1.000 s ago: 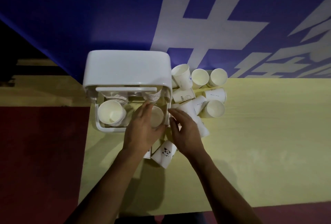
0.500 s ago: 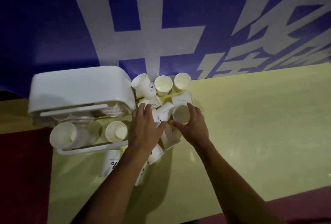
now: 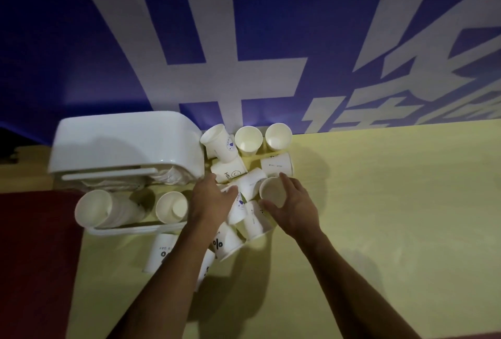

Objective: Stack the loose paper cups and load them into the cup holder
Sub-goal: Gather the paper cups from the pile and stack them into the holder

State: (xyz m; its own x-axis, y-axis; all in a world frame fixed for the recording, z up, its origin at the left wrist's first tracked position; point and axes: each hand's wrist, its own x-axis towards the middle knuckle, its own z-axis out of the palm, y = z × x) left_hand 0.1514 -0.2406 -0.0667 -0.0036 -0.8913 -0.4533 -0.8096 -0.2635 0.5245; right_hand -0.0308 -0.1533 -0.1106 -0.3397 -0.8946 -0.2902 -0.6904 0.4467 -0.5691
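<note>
Facing a blue banner [image 3: 244, 40] at 12 o'clock beyond a yellow table [image 3: 379, 230]. Finding white cup holder [image 3: 124, 146] at 10 o'clock, with two stacks [image 3: 92, 208] in its tray. Seeing loose paper cups [image 3: 252, 226] heaped at centre. Resting left hand [image 3: 208, 200] palm-down on heap, grip hidden: cannot tell. Curling right hand [image 3: 295, 208] round one cup [image 3: 271, 192] at heap's 3 o'clock.

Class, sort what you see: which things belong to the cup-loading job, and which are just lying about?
Job: loose paper cups, cup holder, stacked cups inside it, cup held by right hand, left hand.
Lying about: blue banner, yellow table.
</note>
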